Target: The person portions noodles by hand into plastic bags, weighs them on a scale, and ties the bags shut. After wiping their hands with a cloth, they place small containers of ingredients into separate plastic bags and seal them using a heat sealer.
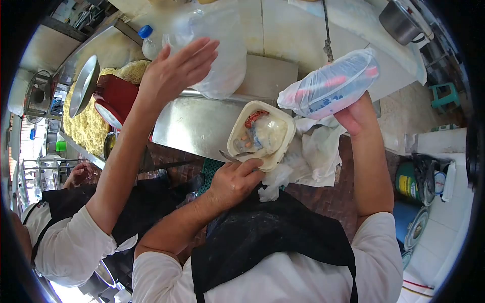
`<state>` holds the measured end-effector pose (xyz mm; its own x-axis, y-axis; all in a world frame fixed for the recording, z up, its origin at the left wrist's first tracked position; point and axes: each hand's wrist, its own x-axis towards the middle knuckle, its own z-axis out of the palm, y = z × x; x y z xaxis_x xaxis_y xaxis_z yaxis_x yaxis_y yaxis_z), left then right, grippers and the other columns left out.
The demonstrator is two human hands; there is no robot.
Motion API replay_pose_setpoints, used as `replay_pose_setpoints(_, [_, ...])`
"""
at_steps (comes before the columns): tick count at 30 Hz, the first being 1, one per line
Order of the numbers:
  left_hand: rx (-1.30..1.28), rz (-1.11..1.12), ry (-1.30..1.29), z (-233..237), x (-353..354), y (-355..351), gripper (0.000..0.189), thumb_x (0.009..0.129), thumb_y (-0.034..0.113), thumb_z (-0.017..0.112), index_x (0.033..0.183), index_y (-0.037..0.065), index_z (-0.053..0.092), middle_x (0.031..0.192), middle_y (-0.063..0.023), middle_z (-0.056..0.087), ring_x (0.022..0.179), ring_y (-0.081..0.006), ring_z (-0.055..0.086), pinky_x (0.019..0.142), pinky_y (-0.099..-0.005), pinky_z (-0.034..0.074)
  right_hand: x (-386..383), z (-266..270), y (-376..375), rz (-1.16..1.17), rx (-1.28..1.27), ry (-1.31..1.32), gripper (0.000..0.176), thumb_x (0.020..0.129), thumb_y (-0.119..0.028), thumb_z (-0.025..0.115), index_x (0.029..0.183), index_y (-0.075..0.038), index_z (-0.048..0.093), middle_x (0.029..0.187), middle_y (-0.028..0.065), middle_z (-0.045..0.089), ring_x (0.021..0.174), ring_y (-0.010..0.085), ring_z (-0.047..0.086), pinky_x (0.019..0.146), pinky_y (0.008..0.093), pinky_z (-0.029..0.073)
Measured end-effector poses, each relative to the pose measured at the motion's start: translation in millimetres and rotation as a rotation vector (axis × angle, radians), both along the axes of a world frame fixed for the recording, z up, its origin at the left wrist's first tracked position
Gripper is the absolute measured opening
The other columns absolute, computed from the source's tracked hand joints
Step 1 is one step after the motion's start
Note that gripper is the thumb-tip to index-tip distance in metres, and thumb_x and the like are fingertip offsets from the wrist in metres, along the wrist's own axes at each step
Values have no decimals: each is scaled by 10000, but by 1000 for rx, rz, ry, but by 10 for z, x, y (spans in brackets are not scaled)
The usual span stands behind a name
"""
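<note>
My left hand is closed at the near rim of a cream plastic tub, its fingers curled at the edge. Inside the tub lie clear plastic bags, a bunch of red bands and small pale bits. A metal handle sticks out over the tub's left side. Raised to the right, my right hand holds a long package in clear plastic with pink-red and blue print. The hand grips it from beneath, and some fingers are hidden behind it.
A co-worker's open hand reaches over the metal counter from the left. Beyond are a blue-capped bottle, yellow noodles and a red scale. White cloths hang beside the tub; a pot stands far right.
</note>
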<state>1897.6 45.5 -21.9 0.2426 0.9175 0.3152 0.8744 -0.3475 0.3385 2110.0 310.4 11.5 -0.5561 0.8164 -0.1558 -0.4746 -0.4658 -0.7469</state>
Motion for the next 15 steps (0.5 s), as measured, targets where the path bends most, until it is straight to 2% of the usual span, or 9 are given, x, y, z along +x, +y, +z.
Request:
replay_pose_setpoints(4, [-13, 71, -45, -193, 10, -70, 128, 729, 94, 682, 845, 126, 639, 1086, -36, 646, 748, -218, 682, 668, -341, 553, 13, -31, -95, -31, -38, -25, 265, 933, -207, 636, 1140, -42, 619, 1104, 81, 666, 1003, 230, 658, 885, 408, 553])
replay_pose_setpoints(6, [4, 121, -71, -260, -21, -60, 148, 716, 70, 691, 849, 119, 646, 1093, -45, 647, 771, -231, 680, 678, -351, 556, 33, -137, -104, 28, 0, -5, 390, 960, -330, 613, 1233, -52, 595, 1163, 75, 653, 1062, 222, 642, 927, 404, 533])
replay_pose_setpoints(10, [-65, 178, -91, -201, -39, -22, 184, 706, 62, 704, 877, 118, 666, 1162, -65, 647, 800, -241, 682, 690, -363, 559, -5, -250, -176, 27, 5, -14, 396, 962, -337, 612, 1238, -54, 590, 1182, 77, 645, 1077, 221, 637, 931, 404, 533])
replay_pose_setpoints(13, [-75, 188, -121, -107, -19, -34, 173, 681, 23, 773, 826, 81, 698, 1213, -108, 657, 867, -258, 712, 695, -348, 576, -21, -257, -247, 30, -22, -16, 395, 961, -331, 615, 1240, -53, 589, 1184, 78, 645, 1078, 218, 636, 931, 399, 534])
replay_pose_setpoints(15, [-90, 126, -138, -104, -41, -87, 251, 687, 45, 727, 928, 98, 683, 1299, -111, 616, 848, -255, 694, 706, -358, 564, -24, -257, -262, 20, -59, 18, 379, 960, -313, 621, 1233, -52, 589, 1166, 76, 649, 1060, 215, 641, 923, 386, 537])
